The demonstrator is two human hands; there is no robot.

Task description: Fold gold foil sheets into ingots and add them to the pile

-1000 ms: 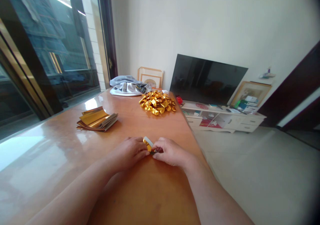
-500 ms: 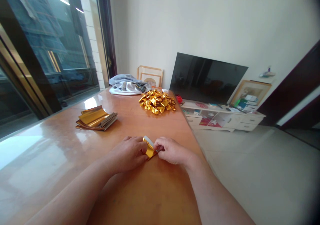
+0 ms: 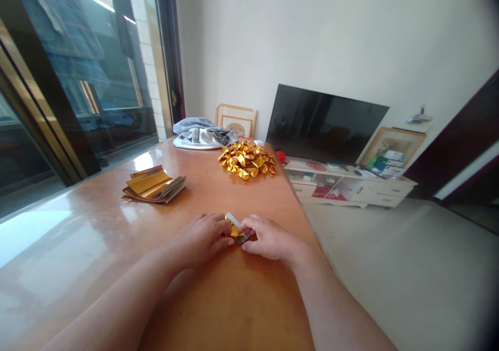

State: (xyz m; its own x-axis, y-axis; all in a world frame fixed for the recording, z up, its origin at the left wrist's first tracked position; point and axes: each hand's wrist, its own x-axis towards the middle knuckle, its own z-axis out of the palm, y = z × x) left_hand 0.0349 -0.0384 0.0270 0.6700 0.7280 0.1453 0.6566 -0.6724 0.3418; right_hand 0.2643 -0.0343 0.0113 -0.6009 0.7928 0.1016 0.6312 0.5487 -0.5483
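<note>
A small sheet of gold foil paper [image 3: 234, 231] with a pale edge lies between my hands, low over the wooden table [image 3: 234, 299]. My left hand [image 3: 210, 236] grips its left side, fingers curled down onto it. On its right side my right hand [image 3: 263, 236] pinches the paper between thumb and fingers, and a greyish underside shows near the thumb. Fingers cover much of the sheet. Farther off to the left rests a stack of gold foil sheets [image 3: 152, 184]. Beyond my hands sits a heap of folded gold foil pieces [image 3: 247, 159].
Grey cloth [image 3: 198, 132] is piled at the table's far end, before a framed picture [image 3: 236, 119]. The table's right edge runs close by my right forearm. A television [image 3: 327, 125] stands above a low white cabinet [image 3: 354, 187]; a glass door [image 3: 97, 70] is at left.
The right side of the foil paper has been folded over, so less gold shows and a grey underside appears. The view has shifted slightly; both hands stay on the paper.
</note>
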